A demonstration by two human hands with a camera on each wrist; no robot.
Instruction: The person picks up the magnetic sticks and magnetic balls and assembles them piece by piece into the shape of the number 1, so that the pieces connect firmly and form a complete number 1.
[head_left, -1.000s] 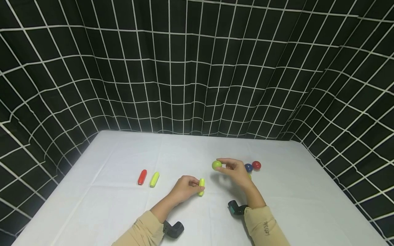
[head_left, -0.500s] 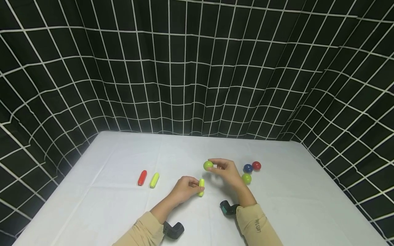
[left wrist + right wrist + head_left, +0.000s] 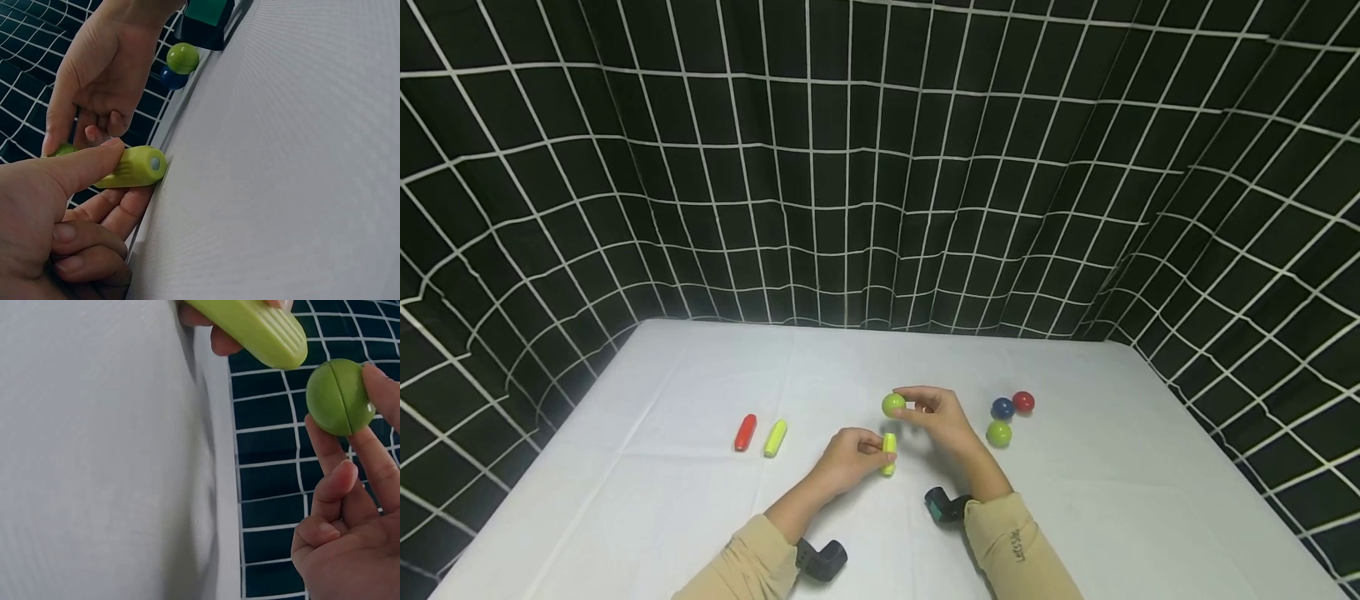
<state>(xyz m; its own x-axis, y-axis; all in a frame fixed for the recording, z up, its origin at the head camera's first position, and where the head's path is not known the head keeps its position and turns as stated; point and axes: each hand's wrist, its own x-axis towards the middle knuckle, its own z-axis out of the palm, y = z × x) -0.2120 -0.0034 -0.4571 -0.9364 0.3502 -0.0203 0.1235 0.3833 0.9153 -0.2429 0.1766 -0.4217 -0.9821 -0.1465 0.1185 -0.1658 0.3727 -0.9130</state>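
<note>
My left hand (image 3: 844,460) pinches a yellow-green handle-shaped stick (image 3: 889,442) between thumb and fingers over the middle of the table. The stick has ridges near one end, and a small grey round spot (image 3: 155,164) marks the other. Just beyond its far end, my right hand (image 3: 943,419) holds a green ball (image 3: 892,405) by thumb and fingertips. A seam runs around this ball (image 3: 337,397), as the right wrist view shows. There, a small gap separates ball and stick. In the left wrist view the ball is mostly hidden behind the left thumb.
A red stick (image 3: 746,433) and another yellow-green stick (image 3: 776,438) lie on the white-covered table (image 3: 647,500) at left. At right sit a blue ball (image 3: 1002,408), a red ball (image 3: 1023,402) and a second green ball (image 3: 999,433). A black grid-patterned curtain (image 3: 865,183) stands behind.
My right hand has moved left with the green ball, from right of the stick to just beyond its far end. The second green ball has come into full view. My left hand stays nearly still.
</note>
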